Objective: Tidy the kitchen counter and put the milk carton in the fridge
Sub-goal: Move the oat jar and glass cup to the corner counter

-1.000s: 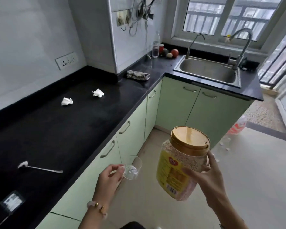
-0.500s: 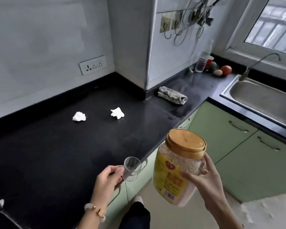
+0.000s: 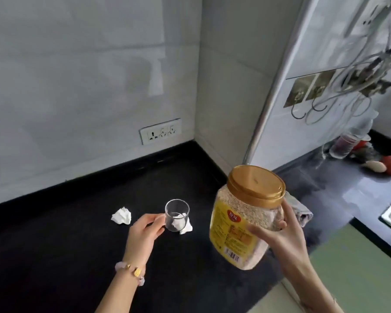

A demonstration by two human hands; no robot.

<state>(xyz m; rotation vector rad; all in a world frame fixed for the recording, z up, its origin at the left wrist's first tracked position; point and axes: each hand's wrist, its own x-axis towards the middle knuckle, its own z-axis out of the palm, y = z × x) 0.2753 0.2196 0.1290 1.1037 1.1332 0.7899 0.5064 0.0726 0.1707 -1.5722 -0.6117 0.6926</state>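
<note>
Head view, over the black counter. We note the left hand pinching a small clear glass between thumb and fingertips, held upright above the counter. Two crumpled tissues lie on the counter: one left of the glass, the other seen partly through and behind it. The right hand is clamped around a plastic jar with a gold lid and yellow label, tilted, grain-like contents visible. A grey cloth lies behind the jar. We see a wall socket above the counter's back edge. We cannot find the milk carton in this view.
</note>
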